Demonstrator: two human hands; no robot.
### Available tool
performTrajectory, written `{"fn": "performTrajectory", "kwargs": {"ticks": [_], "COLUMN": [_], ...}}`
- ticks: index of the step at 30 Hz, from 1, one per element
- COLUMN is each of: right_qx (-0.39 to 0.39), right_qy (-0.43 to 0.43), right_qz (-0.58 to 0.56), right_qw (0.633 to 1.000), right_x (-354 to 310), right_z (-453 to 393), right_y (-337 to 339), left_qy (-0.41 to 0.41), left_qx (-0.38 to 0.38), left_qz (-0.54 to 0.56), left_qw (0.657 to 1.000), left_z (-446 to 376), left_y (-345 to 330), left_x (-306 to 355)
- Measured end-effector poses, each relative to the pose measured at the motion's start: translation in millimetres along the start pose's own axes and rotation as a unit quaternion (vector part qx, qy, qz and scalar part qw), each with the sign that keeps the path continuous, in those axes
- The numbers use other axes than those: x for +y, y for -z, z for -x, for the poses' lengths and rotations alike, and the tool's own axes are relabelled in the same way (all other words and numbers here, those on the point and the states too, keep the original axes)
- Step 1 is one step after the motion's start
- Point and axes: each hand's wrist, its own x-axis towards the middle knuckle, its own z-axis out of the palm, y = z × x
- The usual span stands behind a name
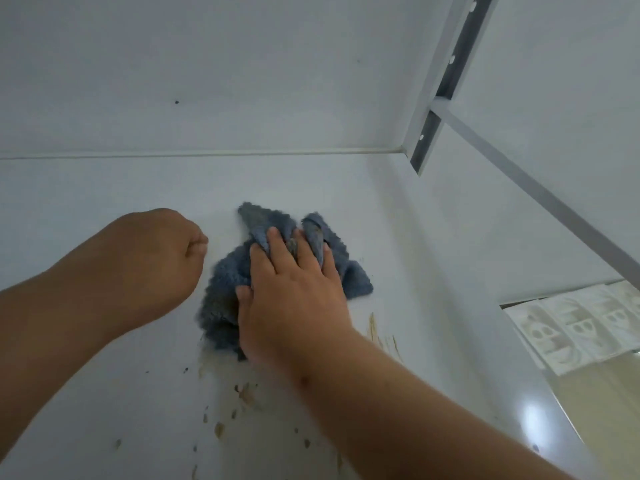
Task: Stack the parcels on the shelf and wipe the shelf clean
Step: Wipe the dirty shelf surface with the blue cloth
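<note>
A crumpled blue-grey cloth (pixel 225 296) lies on the white shelf board (pixel 104 188). My right hand (pixel 294 289) presses flat on the cloth, fingers spread and straight. My left hand (pixel 156 258) hovers just left of the cloth, its fingers curled into a fist with nothing in it. Brown specks and smears of dirt (pixel 246 393) dot the board in front of the cloth, and yellowish streaks (pixel 374 327) mark it to the right. No parcels are in view.
The white back wall (pixel 242 64) rises behind the board. A white metal upright (pixel 440 81) with holes and a diagonal brace (pixel 540 192) stand at the back right. Patterned floor tiles (pixel 571 327) show past the board's right edge.
</note>
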Motion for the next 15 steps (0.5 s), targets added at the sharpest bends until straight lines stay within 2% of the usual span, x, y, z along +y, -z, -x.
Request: {"fn": "performTrajectory", "kwargs": {"ticks": [3,6,9,12,13,15], "right_qx": [0.005,0.012,0.008,0.03,0.036,0.039], "right_qy": [0.028,-0.086,-0.218,-0.282,-0.278,-0.217], "right_qz": [0.032,0.058,0.059,0.026,0.019,0.014], "right_qw": [0.999,0.995,0.974,0.959,0.96,0.975], "right_x": [31,92,135,120,103,60], "right_z": [4,2,11,15,14,16], "right_y": [11,29,38,30,25,12], "left_qy": [-0.011,-0.017,-0.016,-0.012,-0.011,-0.007], "left_qx": [-0.005,-0.027,-0.029,-0.036,-0.04,-0.043], "left_qz": [-0.008,-0.013,-0.003,0.001,0.0,-0.003], "left_qw": [1.0,0.999,0.999,0.999,0.999,0.999], "left_z": [3,9,16,22,23,25], "left_y": [3,3,3,3,3,2], "left_x": [6,13,15,12,11,9]}}
